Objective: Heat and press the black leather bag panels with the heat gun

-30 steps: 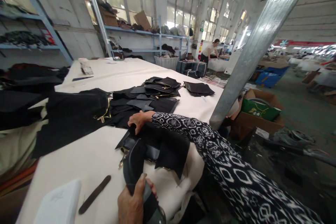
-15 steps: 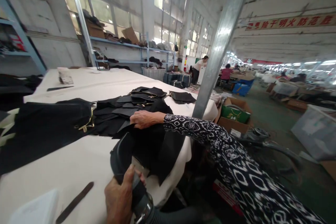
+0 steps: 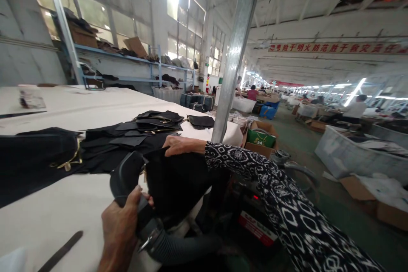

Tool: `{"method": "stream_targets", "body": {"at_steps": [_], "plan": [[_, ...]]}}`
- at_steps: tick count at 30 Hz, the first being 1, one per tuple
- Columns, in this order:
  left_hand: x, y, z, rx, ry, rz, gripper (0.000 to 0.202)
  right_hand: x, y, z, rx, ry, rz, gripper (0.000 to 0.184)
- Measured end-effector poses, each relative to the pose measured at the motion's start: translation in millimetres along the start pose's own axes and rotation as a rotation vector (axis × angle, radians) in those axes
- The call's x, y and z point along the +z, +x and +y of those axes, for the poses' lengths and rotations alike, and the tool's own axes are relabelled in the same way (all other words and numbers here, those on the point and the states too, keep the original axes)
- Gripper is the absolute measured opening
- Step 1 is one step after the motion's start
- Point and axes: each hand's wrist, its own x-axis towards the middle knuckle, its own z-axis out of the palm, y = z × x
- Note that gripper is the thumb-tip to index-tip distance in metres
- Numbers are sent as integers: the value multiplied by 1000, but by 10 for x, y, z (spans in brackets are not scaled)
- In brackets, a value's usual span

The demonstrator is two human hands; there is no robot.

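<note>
My left hand [image 3: 123,225] is wrapped round a black trimmer-like tool [image 3: 123,178] with a curved head. A ribbed hose [image 3: 181,248] is clamped to its lower end. My right hand [image 3: 179,144] pinches the upper edge of a black fabric piece [image 3: 178,182], which hangs over the table edge. A bit of gold zipper shows on that piece beside the tool head. Beyond it lies a pile of black pieces [image 3: 127,134], several with gold zippers. To the left is a larger black piece [image 3: 35,157] with a gold zipper end.
A white-covered table [image 3: 73,204] spreads ahead, with a dark strip [image 3: 60,253] near its front. A metal post [image 3: 234,55] rises at the table's right side. A cardboard box [image 3: 259,148] and a grey bin [image 3: 360,157] stand on the right.
My view has turned right. My right hand has lifted and drawn the black fabric piece off the pile, and it now hangs beside the tool head. The tool stays in my left hand.
</note>
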Motion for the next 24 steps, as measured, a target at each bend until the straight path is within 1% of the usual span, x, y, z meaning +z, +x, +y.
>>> {"method": "stream_targets", "body": {"at_steps": [2,3,4,7,10,14,17,19,21,24], "plan": [[-13,-52,-18,-123,-36,-38,40,-32,-34,7,22,16,42,16],[-15,-88,-26,-155,-34,-56,41,-37,-40,-3,21,18,44,16],[-12,-127,-30,-158,-19,-79,43,-32,-41,-20,22,22,39,16],[2,-229,-28,-140,53,-146,43,30,-40,-75,-4,44,-7,17],[-4,-281,-52,-91,118,-180,41,108,-68,-61,-55,113,-18,14],[-51,-307,-206,-62,127,-228,45,173,-143,-25,-83,201,10,13],[-77,-313,-330,-34,141,-252,48,209,-222,-108,-17,208,30,11],[-79,-298,-355,-9,166,-260,48,225,-280,-195,51,201,54,14],[-69,-263,-325,10,178,-254,48,231,-338,-264,105,214,77,18],[-56,-204,-216,25,177,-198,42,220,-414,-294,129,259,66,16]]}}
